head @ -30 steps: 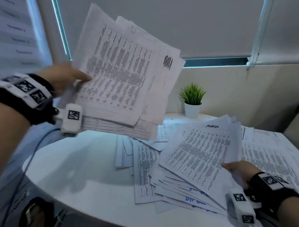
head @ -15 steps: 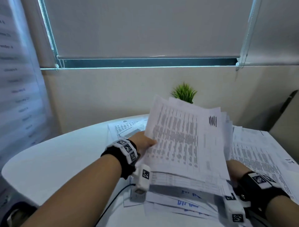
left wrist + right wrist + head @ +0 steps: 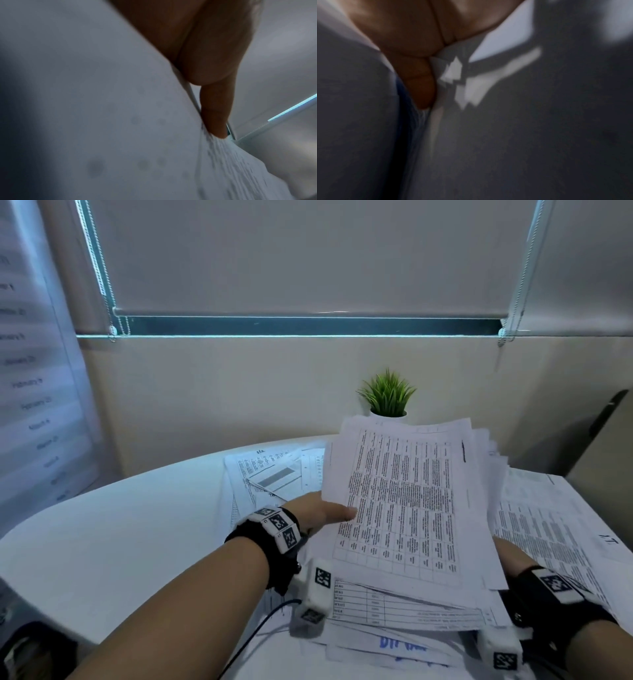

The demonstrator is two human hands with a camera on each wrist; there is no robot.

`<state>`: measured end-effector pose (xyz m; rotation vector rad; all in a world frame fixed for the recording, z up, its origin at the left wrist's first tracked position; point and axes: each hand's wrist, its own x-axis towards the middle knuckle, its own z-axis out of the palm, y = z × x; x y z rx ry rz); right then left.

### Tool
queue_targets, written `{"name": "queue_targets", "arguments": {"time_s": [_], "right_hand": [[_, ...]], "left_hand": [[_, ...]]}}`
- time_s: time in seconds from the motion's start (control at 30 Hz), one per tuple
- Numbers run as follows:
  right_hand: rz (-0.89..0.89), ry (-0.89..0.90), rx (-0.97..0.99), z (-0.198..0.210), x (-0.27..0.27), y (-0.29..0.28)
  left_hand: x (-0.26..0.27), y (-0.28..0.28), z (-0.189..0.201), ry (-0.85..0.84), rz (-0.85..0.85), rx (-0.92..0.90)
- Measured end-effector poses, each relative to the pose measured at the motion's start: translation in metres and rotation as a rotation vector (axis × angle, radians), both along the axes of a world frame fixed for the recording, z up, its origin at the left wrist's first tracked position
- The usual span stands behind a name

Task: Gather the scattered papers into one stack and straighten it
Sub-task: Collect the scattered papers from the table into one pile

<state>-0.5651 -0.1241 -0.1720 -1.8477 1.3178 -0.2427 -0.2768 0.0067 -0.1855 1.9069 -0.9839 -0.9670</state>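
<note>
A potted plant (image 3: 387, 395) stands at the far edge of the round white table (image 3: 113, 535), partly masked by the raised bundle of papers (image 3: 404, 508). Loose sheets (image 3: 270, 474) lie on the table beyond the left hand (image 3: 318, 510), and more sheets (image 3: 548, 529) are spread at the right. The bundle is gripped at its left edge by the left hand, thumb on top. The right hand (image 3: 510, 556) is largely covered by the bundle; the blurred right wrist view shows a thumb (image 3: 421, 86) pressed on paper, so its grip is taken as closed on the bundle. A window blind (image 3: 308, 254) hangs behind.
</note>
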Motion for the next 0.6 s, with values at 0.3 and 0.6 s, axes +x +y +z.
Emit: {"name": "queue_targets", "arguments": {"time_s": [0.3,0.6], "right_hand": [[-0.027,-0.540,0.394,-0.009,0.000,0.012],[-0.143,-0.393,0.313,-0.051,-0.004,-0.030]], "left_hand": [[-0.029,0.009,0.023,-0.082,0.026,-0.020],[0.049,0.035,0.034,-0.565,0.240,0.246]]}}
